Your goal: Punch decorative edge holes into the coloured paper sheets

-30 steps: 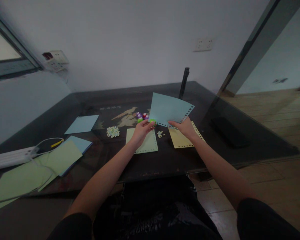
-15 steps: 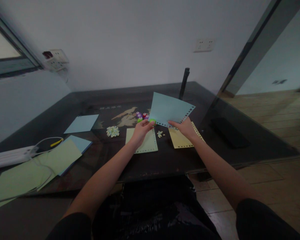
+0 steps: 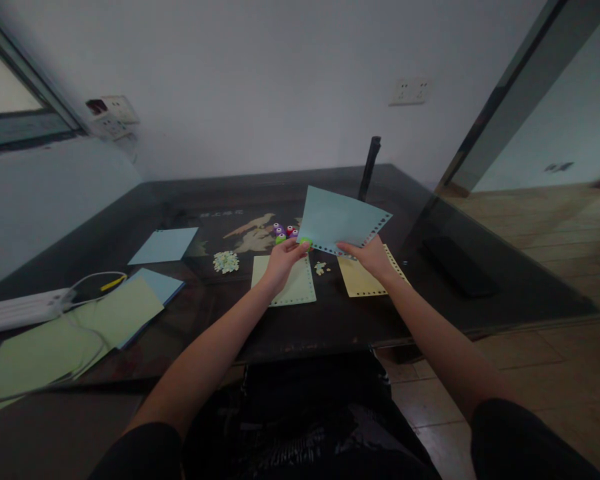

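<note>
Two hands raised over dark glass table (image 3: 330, 320): left hand (image 3: 283, 259) pinches green punch (image 3: 305, 242); right hand (image 3: 373, 257) grips blue sheet (image 3: 337, 220).

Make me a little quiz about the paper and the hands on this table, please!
1. True or false: the right hand holds the blue sheet up off the table.
2. Which colour is the small punch in the left hand? A red, B green, C purple.
3. Fill in: the paper lying under the right hand is the ____ sheet.

Key: 1 true; 2 B; 3 yellow.
</note>
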A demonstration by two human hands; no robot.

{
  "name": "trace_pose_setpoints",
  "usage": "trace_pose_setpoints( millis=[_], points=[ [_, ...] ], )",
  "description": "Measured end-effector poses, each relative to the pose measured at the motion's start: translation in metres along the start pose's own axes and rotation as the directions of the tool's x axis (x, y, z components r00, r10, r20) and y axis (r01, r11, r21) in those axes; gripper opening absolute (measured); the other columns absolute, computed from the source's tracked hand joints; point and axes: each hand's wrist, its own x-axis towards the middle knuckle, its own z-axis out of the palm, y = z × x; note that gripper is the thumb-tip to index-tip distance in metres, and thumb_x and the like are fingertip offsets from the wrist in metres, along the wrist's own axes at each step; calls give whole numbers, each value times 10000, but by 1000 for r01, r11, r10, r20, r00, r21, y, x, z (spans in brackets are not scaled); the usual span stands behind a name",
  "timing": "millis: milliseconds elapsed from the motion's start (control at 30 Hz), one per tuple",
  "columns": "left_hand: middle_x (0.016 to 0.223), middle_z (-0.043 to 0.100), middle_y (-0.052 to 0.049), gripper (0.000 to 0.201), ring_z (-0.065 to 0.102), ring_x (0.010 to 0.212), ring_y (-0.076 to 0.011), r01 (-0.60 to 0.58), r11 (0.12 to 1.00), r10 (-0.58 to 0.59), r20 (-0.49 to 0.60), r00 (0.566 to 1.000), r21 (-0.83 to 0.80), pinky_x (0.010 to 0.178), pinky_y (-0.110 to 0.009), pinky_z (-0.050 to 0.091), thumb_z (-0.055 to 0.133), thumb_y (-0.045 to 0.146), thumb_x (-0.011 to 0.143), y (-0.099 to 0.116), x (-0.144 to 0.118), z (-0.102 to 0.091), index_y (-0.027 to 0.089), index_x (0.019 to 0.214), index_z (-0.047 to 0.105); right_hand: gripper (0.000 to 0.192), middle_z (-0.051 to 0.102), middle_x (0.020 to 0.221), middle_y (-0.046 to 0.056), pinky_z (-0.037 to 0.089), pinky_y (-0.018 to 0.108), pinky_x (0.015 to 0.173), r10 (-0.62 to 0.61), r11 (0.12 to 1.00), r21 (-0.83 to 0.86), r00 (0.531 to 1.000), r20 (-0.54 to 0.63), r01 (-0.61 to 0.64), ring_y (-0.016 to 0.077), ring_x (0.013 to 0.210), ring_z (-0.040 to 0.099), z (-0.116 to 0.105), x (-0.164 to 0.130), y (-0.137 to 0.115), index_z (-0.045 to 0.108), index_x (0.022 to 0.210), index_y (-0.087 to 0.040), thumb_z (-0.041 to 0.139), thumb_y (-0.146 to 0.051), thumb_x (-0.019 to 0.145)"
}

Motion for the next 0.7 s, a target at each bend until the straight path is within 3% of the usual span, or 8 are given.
trace_pose_setpoints(
  millis=[700],
  points=[
    [924, 708, -73, 284, 636, 840, -167, -76, 997, 76, -7, 997, 10, 866, -347, 455, 739, 318, 668, -4, 4, -1, 142, 888, 704, 435, 702, 987, 130, 486, 484, 915, 11, 1000, 11, 1000, 5, -11, 308, 1010, 634, 0, 0, 5, 663, 989, -140, 756, -336, 612]
  ],
)
